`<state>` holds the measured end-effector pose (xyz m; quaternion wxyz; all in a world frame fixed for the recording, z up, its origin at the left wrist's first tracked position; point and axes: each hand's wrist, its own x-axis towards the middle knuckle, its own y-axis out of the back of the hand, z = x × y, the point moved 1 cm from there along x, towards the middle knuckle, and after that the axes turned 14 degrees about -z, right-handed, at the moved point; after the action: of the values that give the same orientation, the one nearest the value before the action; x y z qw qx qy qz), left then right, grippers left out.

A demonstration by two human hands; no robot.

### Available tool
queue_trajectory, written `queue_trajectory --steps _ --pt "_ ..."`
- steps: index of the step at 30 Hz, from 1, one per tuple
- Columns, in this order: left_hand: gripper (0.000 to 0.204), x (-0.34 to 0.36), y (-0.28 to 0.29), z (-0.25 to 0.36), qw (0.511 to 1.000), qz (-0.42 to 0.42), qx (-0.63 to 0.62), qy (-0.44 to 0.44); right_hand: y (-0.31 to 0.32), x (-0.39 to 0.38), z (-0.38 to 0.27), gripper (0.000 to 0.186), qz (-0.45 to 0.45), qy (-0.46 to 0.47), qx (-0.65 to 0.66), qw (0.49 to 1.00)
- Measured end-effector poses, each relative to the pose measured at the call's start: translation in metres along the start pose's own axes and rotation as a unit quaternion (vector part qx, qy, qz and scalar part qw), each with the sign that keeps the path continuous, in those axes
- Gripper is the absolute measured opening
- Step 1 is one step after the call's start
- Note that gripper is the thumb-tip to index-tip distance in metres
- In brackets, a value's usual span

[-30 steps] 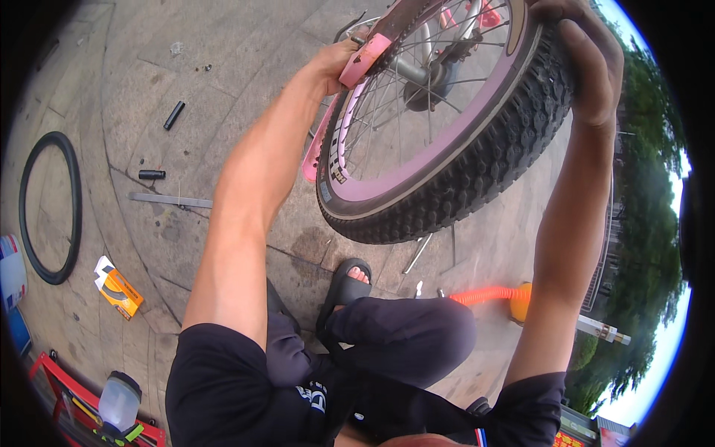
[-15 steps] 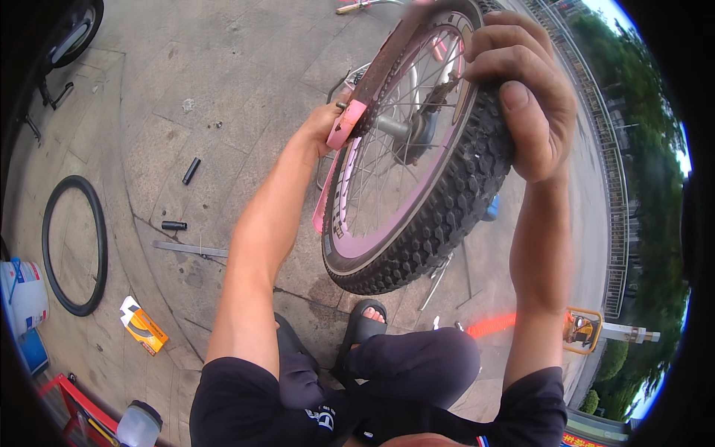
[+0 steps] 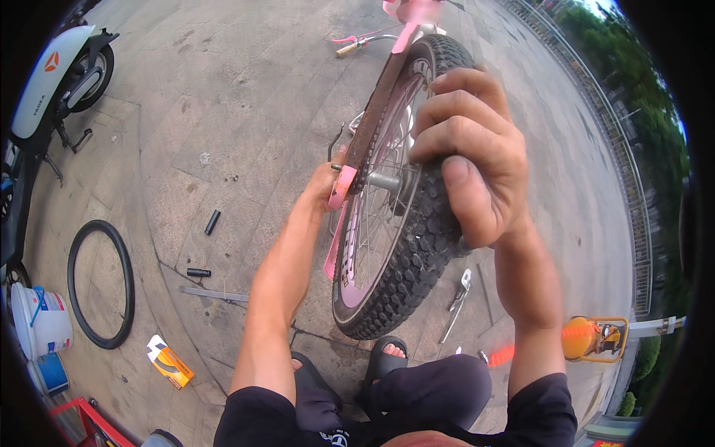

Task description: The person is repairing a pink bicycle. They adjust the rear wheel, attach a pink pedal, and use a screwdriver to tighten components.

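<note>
A bicycle wheel [image 3: 360, 296] with a pink rim and a knobby black tyre [image 3: 417, 253] is held up, tilted, in front of me. My right hand [image 3: 477, 153] is closed over the tyre's right side, fingers reaching toward the rim. At the hub's left end, my left hand [image 3: 323, 182] is wrapped by the curved pink end of a rusty chain guard [image 3: 376, 112]; its fingers are partly hidden. A chain [image 3: 375, 153] runs along the guard. Beyond the wheel, the rest of the pink bicycle [image 3: 414, 10] and a handlebar grip [image 3: 347, 51] show.
On the paving lie a loose black tyre [image 3: 71, 287], two black sockets [image 3: 213, 222], a flat metal bar [image 3: 212, 293], a ratchet-like tool [image 3: 456, 305] and an orange box [image 3: 170, 362]. White bucket [image 3: 56, 335] and scooter [image 3: 45, 89] stand left; a yellow machine [image 3: 588, 339] with an orange hose stands right.
The wheel has turned more edge-on, and my right hand on the tyre has moved left and down. My view has shifted, bringing more of the scooter and bicycle into sight.
</note>
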<state>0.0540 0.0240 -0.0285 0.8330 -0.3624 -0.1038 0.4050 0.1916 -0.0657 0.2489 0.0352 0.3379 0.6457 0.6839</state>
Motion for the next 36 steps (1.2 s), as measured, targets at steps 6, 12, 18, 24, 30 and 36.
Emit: queue_trajectory --steps 6,12,18,24,30,36 --pt "0.054 0.022 0.014 -0.005 0.999 -0.043 0.023 0.023 0.011 -0.001 0.013 0.026 0.031 -0.019 0.028 0.999" --pt "0.061 0.038 0.072 -0.016 0.999 -0.018 0.031 0.023 0.001 0.001 0.007 0.024 0.110 -0.058 0.078 0.989" --pt "0.069 -0.036 -0.001 0.040 0.968 0.137 0.206 0.047 -0.004 -0.019 -0.010 0.096 0.198 -0.387 0.287 0.854" --pt "0.072 -0.055 -0.130 0.134 0.968 0.121 0.222 0.008 -0.003 0.005 -0.009 0.114 0.207 -0.529 0.563 0.600" --pt "0.076 -0.021 -0.228 0.209 0.971 0.067 0.207 0.101 -0.016 0.012 -0.016 0.078 0.244 -0.545 0.556 0.578" --pt "0.096 -0.003 -0.266 0.209 0.852 0.132 0.471 0.186 -0.033 -0.066 0.060 0.049 0.277 -0.677 0.437 0.524"
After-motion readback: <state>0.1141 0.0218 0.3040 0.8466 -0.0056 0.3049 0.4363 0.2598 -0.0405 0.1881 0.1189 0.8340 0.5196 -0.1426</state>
